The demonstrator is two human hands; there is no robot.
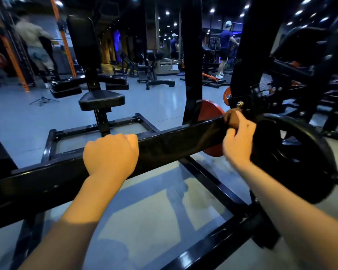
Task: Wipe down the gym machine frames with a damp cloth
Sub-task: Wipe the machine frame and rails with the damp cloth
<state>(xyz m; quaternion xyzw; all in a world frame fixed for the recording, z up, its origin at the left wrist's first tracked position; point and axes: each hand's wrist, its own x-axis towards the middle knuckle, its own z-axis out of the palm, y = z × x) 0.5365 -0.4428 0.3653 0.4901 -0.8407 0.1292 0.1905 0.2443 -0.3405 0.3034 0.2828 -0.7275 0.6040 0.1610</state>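
A thick black frame beam [174,141] of the gym machine slants across the view from lower left to upper right. My left hand [110,154] grips its top edge near the middle, fingers curled over the far side. My right hand [237,141] holds a small brown cloth [231,118] against the beam's right end, just beside a black weight plate [293,158]. Most of the cloth is hidden under my fingers.
A red weight plate [211,112] sits behind the beam. A black padded seat [101,100] and backrest stand beyond on a floor frame [86,129]. A black upright post [191,65] rises behind the beam. Several people stand among far machines; grey floor lies below.
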